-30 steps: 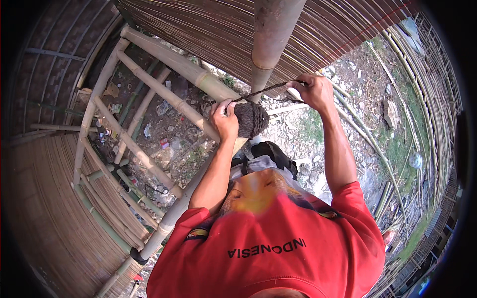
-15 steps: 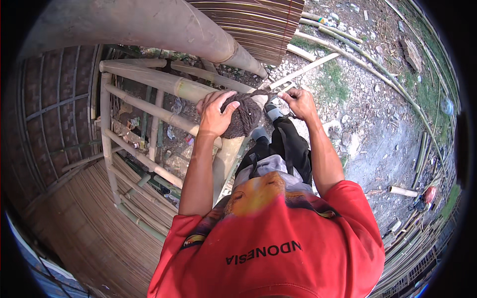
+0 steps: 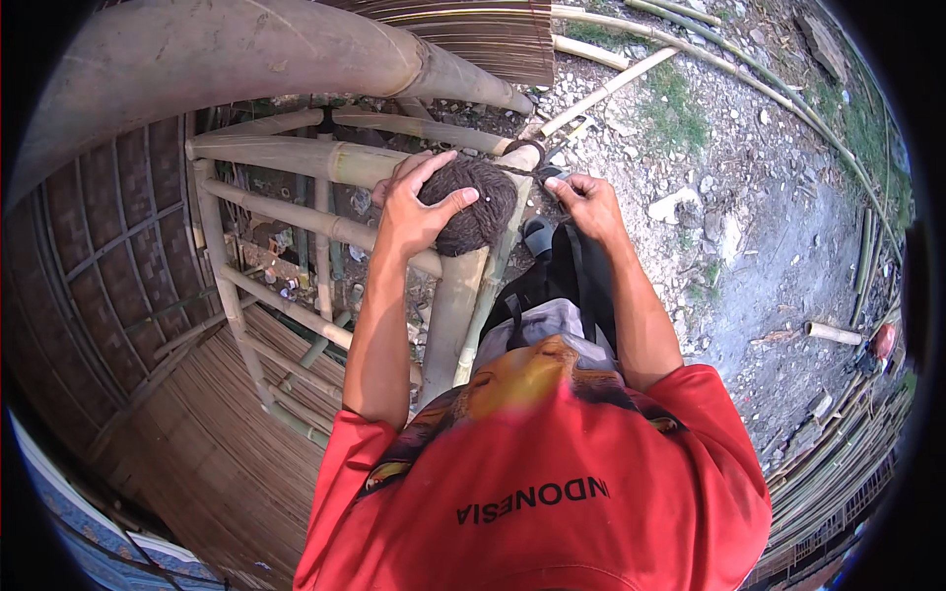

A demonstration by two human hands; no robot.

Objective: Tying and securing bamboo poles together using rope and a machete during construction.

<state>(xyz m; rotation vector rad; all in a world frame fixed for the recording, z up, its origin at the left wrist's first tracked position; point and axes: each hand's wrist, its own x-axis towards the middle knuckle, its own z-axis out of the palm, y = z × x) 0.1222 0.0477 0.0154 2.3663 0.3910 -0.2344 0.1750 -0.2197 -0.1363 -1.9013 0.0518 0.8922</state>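
Note:
A ball of dark brown twisted cord [image 3: 483, 215] rests at the corner of a bamboo frame [image 3: 271, 153], above an upright bamboo post [image 3: 455, 295]. My left hand [image 3: 414, 212] cups the ball from its left side, thumb across the front and fingers behind. From the ball a strand of cord [image 3: 520, 172] runs right toward my right hand [image 3: 589, 205], whose thumb and forefinger pinch it. Dark cord wrapping [image 3: 525, 146] circles the end of the bamboo just beyond the ball. The undersides of the ball and some left fingers are hidden.
A thick bamboo pole [image 3: 246, 49] slants across the upper left. Loose bamboo poles [image 3: 611, 91] lie on the stony ground at upper right. A woven panel wall [image 3: 108, 207] stands left, beside a slatted bamboo platform [image 3: 207, 424]. A short bamboo piece [image 3: 833, 333] lies at right.
The view has shifted a little. My left hand and the cord ball sit slightly farther left, and the strand between the ball and my right hand shows more clearly. Both grips stay closed.

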